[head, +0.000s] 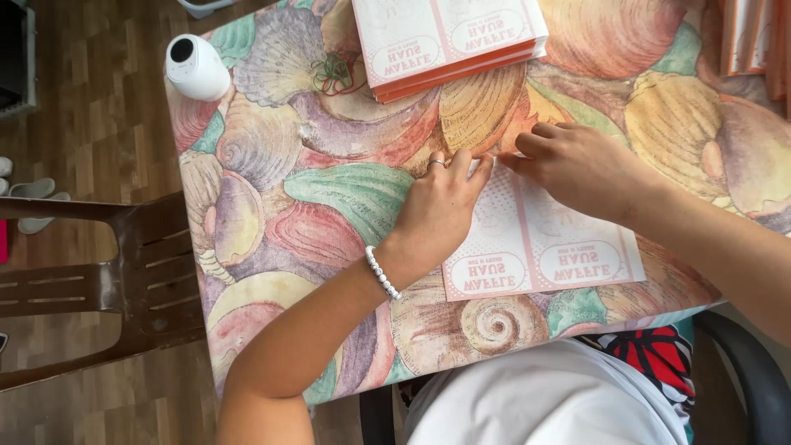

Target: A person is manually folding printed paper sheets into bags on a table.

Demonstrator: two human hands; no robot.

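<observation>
Open table is seen to the left of the left hand. Beyond both hands, the way is blocked by a stack of flat cards. Far left, a white round gadget is found at the corner.

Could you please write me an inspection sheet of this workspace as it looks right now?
Surface: table covered by a cloth with a seashell pattern.
Job's things: flat white and pink printed sheet lying near the table's front edge; both hands press on its far edge.
Clutter: stack of similar sheets at the far side; green rubber bands; small white round device at the corner.
Hands: left hand, with ring and bead bracelet, fingers flat on the sheet; right hand beside it, holding nothing.
Cables: nothing seen.
Surroundings: brown plastic chair, wooden floor, slippers.
</observation>
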